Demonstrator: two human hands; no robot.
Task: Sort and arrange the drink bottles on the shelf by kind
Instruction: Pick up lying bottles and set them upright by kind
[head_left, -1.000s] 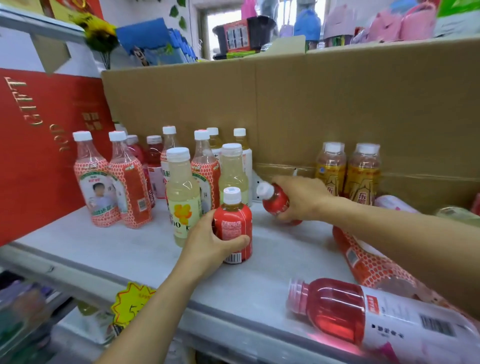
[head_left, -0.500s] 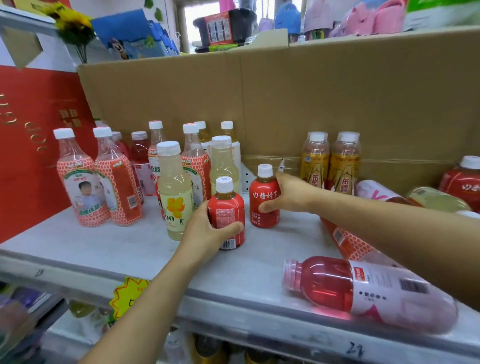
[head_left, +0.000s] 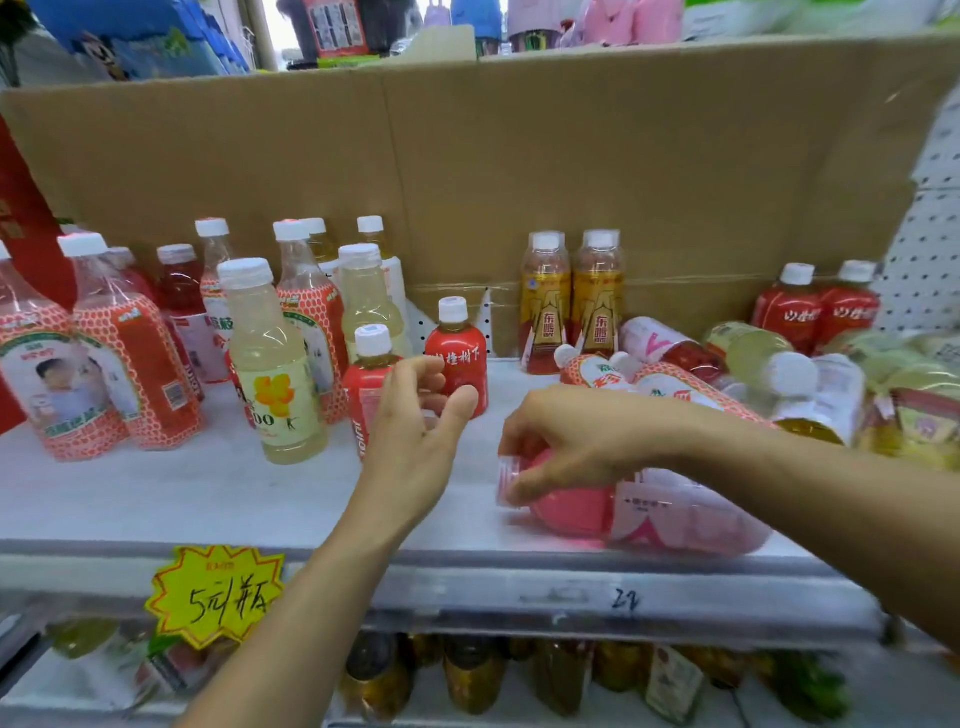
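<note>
- Sorting is being carried on along the shelf (head_left: 208, 493), and the step in hand (judged from the hands alone) is the picking up of a pink drink bottle (head_left: 675, 514), which is lying on its side near the front edge, right of centre.
- The bottle's neck end is being gripped from above by the right hand (head_left: 576, 441), its fingers curled round the shoulder just behind the cap.
- Nothing is being held by the left hand (head_left: 415, 421); its fingers are hanging loosely curled just in front of two small red bottles (head_left: 457, 358), which are standing upright close together.
- A lift and a turn to upright are being called for next, probably toward the red-drink bottles (head_left: 179, 291) standing at the back left, which look like the same kind.
- Care is being demanded by the crowding: pale yellow bottles (head_left: 270, 364) are standing between, and a heap of fallen bottles (head_left: 675, 384) is lying just behind the right hand.
</note>
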